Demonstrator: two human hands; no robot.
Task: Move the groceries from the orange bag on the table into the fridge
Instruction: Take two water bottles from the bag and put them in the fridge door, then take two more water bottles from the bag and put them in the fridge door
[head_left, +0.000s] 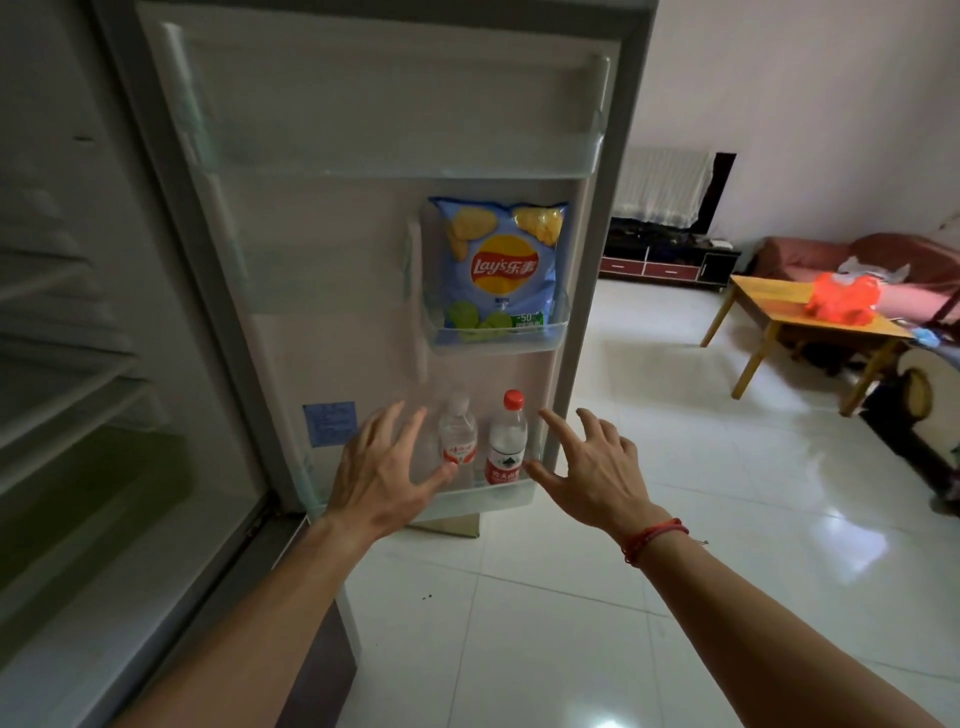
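Note:
The fridge door (322, 249) stands open in front of me. A blue bag of crisps (497, 267) sits in its small middle pocket. Two water bottles stand upright in the bottom door shelf (483, 501): a clear-capped one (458, 435) and a red-capped one (506, 441). My left hand (382, 475) is spread open just left of the bottles, thumb near the clear-capped one. My right hand (592, 475) is spread open just right of the red-capped bottle. Neither hand holds anything. The orange bag (841, 299) lies on the wooden table (763, 299) far right.
The fridge interior (78, 364) with glass shelves is at the left. White glossy floor tiles (649, 467) stretch between the fridge and the table. A pink sofa (893, 260) and a low TV cabinet (670, 260) stand against the far wall.

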